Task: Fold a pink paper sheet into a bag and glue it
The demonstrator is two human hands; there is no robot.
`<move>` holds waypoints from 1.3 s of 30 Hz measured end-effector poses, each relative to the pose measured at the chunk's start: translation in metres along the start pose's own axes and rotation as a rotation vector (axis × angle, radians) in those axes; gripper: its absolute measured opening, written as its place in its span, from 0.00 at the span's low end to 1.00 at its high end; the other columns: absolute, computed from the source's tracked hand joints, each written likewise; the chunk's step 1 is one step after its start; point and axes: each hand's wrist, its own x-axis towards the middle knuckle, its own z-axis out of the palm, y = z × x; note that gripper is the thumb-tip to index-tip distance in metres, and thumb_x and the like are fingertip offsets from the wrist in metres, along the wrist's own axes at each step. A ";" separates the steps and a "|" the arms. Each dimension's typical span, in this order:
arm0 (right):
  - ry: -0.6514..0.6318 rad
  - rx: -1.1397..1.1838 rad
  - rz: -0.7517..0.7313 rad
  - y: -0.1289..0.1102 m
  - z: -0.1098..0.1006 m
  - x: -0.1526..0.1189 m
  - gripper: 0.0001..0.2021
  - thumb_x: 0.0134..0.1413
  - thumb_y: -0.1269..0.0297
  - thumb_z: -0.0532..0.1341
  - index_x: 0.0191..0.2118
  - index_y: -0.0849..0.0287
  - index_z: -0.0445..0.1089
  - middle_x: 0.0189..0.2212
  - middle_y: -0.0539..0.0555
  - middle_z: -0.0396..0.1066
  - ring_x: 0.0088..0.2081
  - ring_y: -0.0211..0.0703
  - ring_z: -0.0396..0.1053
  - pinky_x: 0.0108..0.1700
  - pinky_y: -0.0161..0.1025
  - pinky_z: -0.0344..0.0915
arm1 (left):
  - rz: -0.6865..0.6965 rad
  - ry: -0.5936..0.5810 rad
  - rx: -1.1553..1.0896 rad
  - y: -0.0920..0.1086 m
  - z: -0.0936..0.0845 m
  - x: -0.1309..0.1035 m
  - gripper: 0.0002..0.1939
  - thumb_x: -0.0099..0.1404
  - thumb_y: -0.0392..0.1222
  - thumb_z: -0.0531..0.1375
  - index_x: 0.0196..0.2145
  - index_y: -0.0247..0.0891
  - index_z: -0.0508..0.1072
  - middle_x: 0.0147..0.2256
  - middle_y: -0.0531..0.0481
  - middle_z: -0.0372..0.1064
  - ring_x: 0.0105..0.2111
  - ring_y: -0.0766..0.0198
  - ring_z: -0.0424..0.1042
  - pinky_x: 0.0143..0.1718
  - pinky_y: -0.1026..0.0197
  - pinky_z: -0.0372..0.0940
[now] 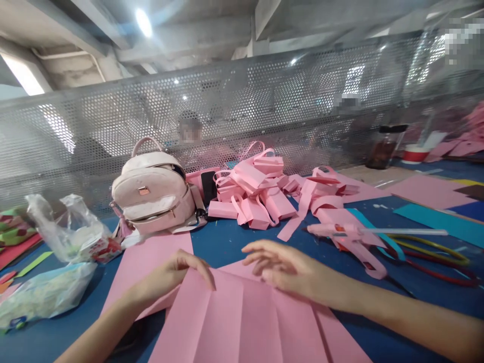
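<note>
On blue tabletop: creased pink paper sheet, two hands

Sheet front-center. Left hand curled over top edge, can't tell if pinching; right hand loosely open at same edge. Pink plastic glue gun off right.

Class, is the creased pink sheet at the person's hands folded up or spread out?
Spread out: the pink sheet shows wide panels side by side, with fold lines between them; the left hand is at its upper edge.

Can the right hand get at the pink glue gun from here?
Probably yes: the right hand is open beside the pink glue gun, with only bare blue tabletop visible between them.
</note>
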 end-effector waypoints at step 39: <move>0.150 0.034 0.131 0.025 -0.013 -0.025 0.27 0.50 0.46 0.70 0.51 0.57 0.72 0.44 0.59 0.77 0.45 0.56 0.76 0.51 0.52 0.72 | 0.058 -0.147 0.290 0.014 0.012 0.026 0.33 0.60 0.35 0.64 0.63 0.49 0.69 0.60 0.48 0.69 0.61 0.51 0.65 0.64 0.52 0.56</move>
